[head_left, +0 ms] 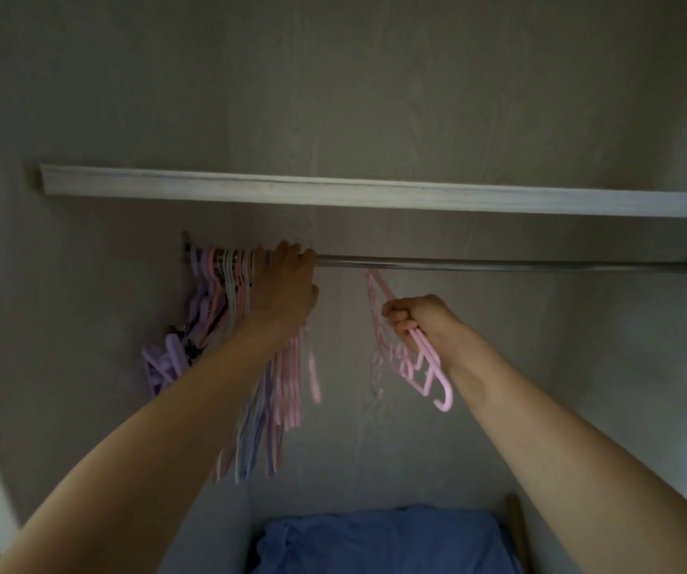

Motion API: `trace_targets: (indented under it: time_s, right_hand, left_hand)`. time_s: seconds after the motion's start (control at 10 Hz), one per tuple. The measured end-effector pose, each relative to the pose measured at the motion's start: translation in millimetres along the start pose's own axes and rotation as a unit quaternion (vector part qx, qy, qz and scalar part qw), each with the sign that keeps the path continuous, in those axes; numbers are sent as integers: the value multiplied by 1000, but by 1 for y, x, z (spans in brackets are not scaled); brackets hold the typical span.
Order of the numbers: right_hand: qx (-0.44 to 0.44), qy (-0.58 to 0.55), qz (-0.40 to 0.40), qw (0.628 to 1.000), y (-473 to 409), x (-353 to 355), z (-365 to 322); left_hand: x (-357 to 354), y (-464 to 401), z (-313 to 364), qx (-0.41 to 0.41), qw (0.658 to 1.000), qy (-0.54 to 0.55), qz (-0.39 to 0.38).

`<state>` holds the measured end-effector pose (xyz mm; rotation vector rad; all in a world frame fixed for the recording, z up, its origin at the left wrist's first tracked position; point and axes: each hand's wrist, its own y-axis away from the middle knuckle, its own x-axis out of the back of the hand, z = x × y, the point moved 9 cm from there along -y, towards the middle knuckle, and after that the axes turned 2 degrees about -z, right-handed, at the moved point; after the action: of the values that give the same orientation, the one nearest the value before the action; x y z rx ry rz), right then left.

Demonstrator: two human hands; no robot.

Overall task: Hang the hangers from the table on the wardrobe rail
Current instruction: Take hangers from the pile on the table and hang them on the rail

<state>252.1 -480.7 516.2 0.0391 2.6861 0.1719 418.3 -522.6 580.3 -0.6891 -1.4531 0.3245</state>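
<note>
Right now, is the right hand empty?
No, the right hand grips pink hangers just below the wardrobe rail.

The rail (499, 266) is bare from the middle to its right end — lots of room there. The left end is packed with hanging hangers (226, 283), and the left hand (288, 283) sits right beside them. The shelf (375, 192) is close above the rail — only a thin gap.
</note>
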Motion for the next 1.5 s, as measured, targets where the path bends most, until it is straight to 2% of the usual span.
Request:
trace_targets:
  time_s: [0.1, 0.2, 0.3, 0.5, 0.6, 0.7, 0.8, 0.9, 1.0, 1.2, 1.3, 1.4, 1.5]
  right_hand:
    - [-10, 12, 3, 1000, 10, 1, 0]
    - [-7, 13, 16, 1000, 12, 10, -2]
    - [6, -3, 22, 1000, 16, 25, -7]
    - [14, -3, 4, 1000, 44, 61, -18]
    - [25, 76, 27, 996, 66, 86, -23]
    - [47, 104, 34, 993, 81, 105, -26]
    - [49, 92, 46, 993, 84, 128, -29]
    - [27, 73, 58, 995, 100, 140, -32]
    - [12, 97, 73, 993, 98, 139, -32]
    - [-14, 120, 89, 989, 78, 138, -33]
    - [-12, 128, 106, 986, 76, 136, -33]
    - [3, 107, 115, 988, 69, 134, -36]
    - [11, 79, 122, 989, 61, 135, -37]
  left_hand:
    - [-5, -2, 4, 26, 998, 42, -48]
    - [-2, 0, 25, -5, 992, 115, -44]
    - [0, 7, 53, -39, 974, 211, -71]
    - [-30, 35, 108, -81, 923, 241, -289]
    - [-46, 56, 120, -130, 906, 183, -360]
    - [-31, 53, 131, -138, 930, 215, -266]
    - [-19, 52, 143, -150, 944, 207, -210]
    - [-10, 54, 150, -154, 938, 244, -191]
    - [9, 50, 141, -125, 933, 315, -123]
    - [34, 43, 125, -78, 929, 359, -37]
    - [33, 39, 114, -12, 911, 411, -18]
    - [20, 34, 110, 36, 893, 446, -47]
    - [16, 31, 100, 77, 885, 458, -38]
